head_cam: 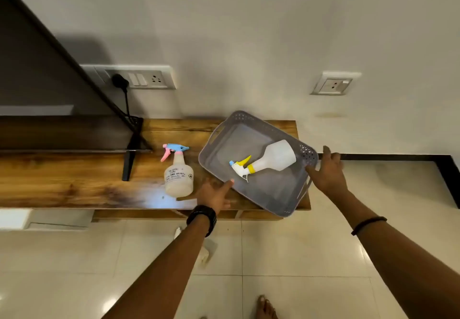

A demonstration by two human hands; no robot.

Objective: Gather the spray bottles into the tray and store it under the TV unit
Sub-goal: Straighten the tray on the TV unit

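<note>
Left hand [214,194] and right hand [327,171], fingers straight, flank the grey tray [231,142] on the counter [62,181]. The yellow-trigger bottle [271,156] lies inside between them. The pink-trigger bottle [178,176] stands just left of the left hand.

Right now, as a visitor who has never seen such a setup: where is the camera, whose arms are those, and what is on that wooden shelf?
There is no machine here. A person wears a wide-angle camera on the head, and this single picture looks down at their own two hands. On the wooden TV unit sits a grey tray. A yellow-trigger bottle lies on its side in the tray. A pink-and-blue bottle stands upright beside the tray, outside it. The left hand touches the tray's near edge, and the right hand is at its right end. Neither plainly grips anything.
</note>
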